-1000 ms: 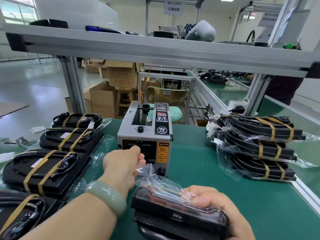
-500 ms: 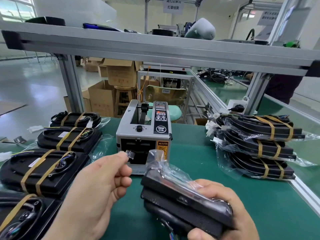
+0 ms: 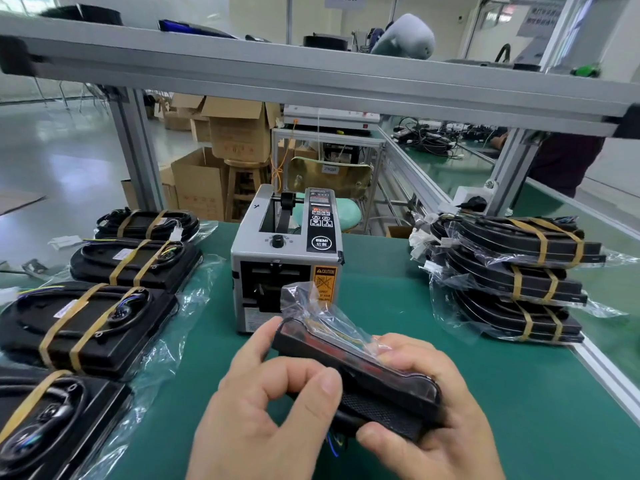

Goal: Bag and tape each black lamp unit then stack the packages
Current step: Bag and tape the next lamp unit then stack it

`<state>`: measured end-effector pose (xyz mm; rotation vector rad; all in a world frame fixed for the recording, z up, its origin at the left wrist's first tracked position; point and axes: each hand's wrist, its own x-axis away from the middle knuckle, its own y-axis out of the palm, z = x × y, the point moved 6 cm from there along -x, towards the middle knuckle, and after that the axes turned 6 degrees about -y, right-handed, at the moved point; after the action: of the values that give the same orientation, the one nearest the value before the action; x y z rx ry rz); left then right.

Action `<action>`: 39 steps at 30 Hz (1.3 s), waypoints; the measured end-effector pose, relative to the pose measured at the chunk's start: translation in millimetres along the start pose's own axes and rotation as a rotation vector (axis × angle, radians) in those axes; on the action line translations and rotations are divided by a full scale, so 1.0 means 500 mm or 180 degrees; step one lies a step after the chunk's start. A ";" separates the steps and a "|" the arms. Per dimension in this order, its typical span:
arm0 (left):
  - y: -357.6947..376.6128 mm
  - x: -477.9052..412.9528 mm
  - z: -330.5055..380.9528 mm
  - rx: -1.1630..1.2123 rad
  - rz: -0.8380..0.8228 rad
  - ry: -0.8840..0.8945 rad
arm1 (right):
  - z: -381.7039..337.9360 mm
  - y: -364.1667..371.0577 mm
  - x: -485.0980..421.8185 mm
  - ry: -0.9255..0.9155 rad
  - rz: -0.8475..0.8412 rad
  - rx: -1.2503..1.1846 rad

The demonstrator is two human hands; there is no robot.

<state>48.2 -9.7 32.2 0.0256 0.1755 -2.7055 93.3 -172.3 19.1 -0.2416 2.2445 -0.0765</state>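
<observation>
**A:** Head view. Where is the bagged lamp unit [image 3: 356,368]?

**B:** At 6 o'clock, lifted off the mat [image 3: 398,306], edge-on. The right hand [image 3: 433,420] clamps its right end, steadying it. The left hand [image 3: 263,403] pinches the other end beside the folded bag mouth, probably pressing tape on, though no tape shows.

**A:** Surroundings?

**B:** Tape dispenser [image 3: 287,258] at 12, kept in reach. Finished stack [image 3: 512,278] at 2. Banded units [image 3: 90,327] queue at 9.

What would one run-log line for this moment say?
right hand: grips clear-bagged black plastic lamp unit | left hand: pinches its left end | grey box-shaped tape dispenser: behind, untouched | bagged stack: far right
</observation>
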 end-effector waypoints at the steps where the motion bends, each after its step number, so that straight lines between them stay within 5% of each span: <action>1: 0.003 0.001 0.000 0.0049 -0.0028 0.0004 | 0.000 0.000 0.001 0.0008 -0.0004 -0.0015; 23: 0.022 0.018 -0.017 0.0841 0.0691 0.0079 | -0.010 0.012 0.007 0.0060 0.0189 -0.0093; 39: 0.026 0.017 -0.009 0.0409 0.0841 0.0269 | -0.011 0.012 0.011 0.0086 0.0211 -0.0193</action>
<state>45.6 -24.3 25.9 0.1884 0.0204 -2.4488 84.6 -167.7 17.7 -0.1995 2.2819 0.0240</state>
